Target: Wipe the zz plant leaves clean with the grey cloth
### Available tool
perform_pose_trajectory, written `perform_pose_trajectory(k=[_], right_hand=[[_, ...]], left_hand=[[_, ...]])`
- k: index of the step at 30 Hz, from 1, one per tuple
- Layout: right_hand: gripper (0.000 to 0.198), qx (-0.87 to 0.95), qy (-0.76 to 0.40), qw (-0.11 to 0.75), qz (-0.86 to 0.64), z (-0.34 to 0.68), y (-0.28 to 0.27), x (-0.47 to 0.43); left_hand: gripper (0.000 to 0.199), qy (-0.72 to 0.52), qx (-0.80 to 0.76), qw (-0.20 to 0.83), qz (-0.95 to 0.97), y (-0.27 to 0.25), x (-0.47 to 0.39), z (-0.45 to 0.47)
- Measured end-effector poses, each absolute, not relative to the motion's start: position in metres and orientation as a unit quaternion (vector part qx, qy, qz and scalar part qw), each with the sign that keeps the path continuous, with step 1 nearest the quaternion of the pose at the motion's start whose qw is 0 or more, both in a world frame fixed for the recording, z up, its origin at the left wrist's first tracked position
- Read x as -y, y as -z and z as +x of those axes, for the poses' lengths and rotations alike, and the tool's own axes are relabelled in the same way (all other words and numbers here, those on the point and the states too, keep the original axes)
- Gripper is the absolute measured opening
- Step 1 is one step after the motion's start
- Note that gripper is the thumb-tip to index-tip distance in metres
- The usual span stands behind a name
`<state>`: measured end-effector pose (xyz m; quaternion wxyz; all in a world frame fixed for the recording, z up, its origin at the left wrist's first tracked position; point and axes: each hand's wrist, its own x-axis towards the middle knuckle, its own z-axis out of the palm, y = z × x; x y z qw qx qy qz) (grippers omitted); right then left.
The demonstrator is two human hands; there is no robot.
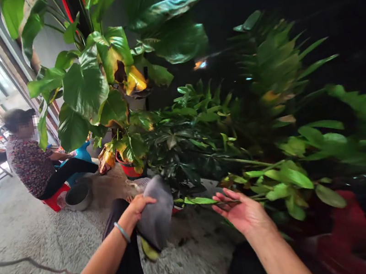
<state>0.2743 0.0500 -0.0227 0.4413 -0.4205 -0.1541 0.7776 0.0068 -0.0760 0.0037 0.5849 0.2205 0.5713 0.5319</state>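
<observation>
My left hand (141,207), with a bracelet on the wrist, is closed on a limp grey cloth (159,215). The cloth hangs in front of the low leaves and looks slightly blurred. To the right, my right hand (239,209) is palm up with its fingers spread. It is beside a thin leafy stem with a narrow green leaf (200,200) near the fingertips; whether the fingers touch the stem I cannot tell. Broad light-green leaves (296,179) stand just beyond that hand.
A large-leaved plant (86,87) with yellowed, browned leaves rises from a red pot (128,168). Dense foliage (197,120) fills the middle. At left, a person (31,156) sits on a red stool (54,199) by a grey basin (78,197). A dark hose (25,261) crosses the concrete floor.
</observation>
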Motion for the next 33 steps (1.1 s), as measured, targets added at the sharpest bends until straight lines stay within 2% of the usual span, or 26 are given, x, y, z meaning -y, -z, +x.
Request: perform_pose_trajectory(k=[2, 4, 7, 9, 13, 16, 18, 20, 24, 27, 30, 33], right_hand=[[0.012, 0.150, -0.778, 0.435, -0.429, 0.277, 0.023, -0.050], [0.011, 0.145, -0.776, 0.434, -0.435, 0.279, 0.023, -0.051], [0.012, 0.144, -0.775, 0.442, -0.428, 0.277, 0.022, -0.051], [0.012, 0.144, -0.776, 0.449, -0.418, 0.275, 0.020, -0.050], [0.012, 0.144, -0.770, 0.448, -0.431, 0.272, 0.020, -0.048], [0.009, 0.165, -0.768, 0.423, -0.451, 0.275, 0.026, -0.049], [0.010, 0.171, -0.771, 0.415, -0.451, 0.280, 0.029, -0.049], [0.009, 0.165, -0.771, 0.420, -0.449, 0.284, 0.031, -0.048], [0.008, 0.173, -0.766, 0.432, -0.444, 0.288, 0.027, -0.043], [0.008, 0.179, -0.766, 0.439, -0.435, 0.286, 0.023, -0.039], [0.007, 0.175, -0.758, 0.434, -0.454, 0.283, 0.021, -0.037], [0.012, 0.179, -0.746, 0.426, -0.479, 0.284, 0.024, -0.037]], left_hand=[[0.030, -0.533, -0.539, 0.608, 0.236, -0.008, 0.104, 0.005], [0.035, -0.556, -0.515, 0.596, 0.267, -0.039, 0.117, -0.001], [0.040, -0.611, -0.493, 0.532, 0.318, -0.098, 0.096, -0.001], [0.042, -0.613, -0.482, 0.517, 0.353, -0.118, 0.065, 0.009], [0.035, -0.549, -0.547, 0.508, 0.375, -0.093, 0.029, 0.038], [0.033, -0.427, -0.567, 0.581, 0.398, -0.063, 0.048, 0.048], [0.039, -0.379, -0.528, 0.638, 0.414, -0.065, 0.064, 0.046], [0.045, -0.400, -0.489, 0.648, 0.425, -0.085, 0.066, 0.043], [0.049, -0.546, -0.432, 0.574, 0.430, -0.129, 0.014, 0.054], [0.040, -0.591, -0.465, 0.544, 0.371, -0.120, -0.024, 0.075], [0.028, -0.475, -0.567, 0.564, 0.367, -0.079, -0.013, 0.087], [0.029, -0.378, -0.569, 0.607, 0.406, -0.052, 0.034, 0.076]])
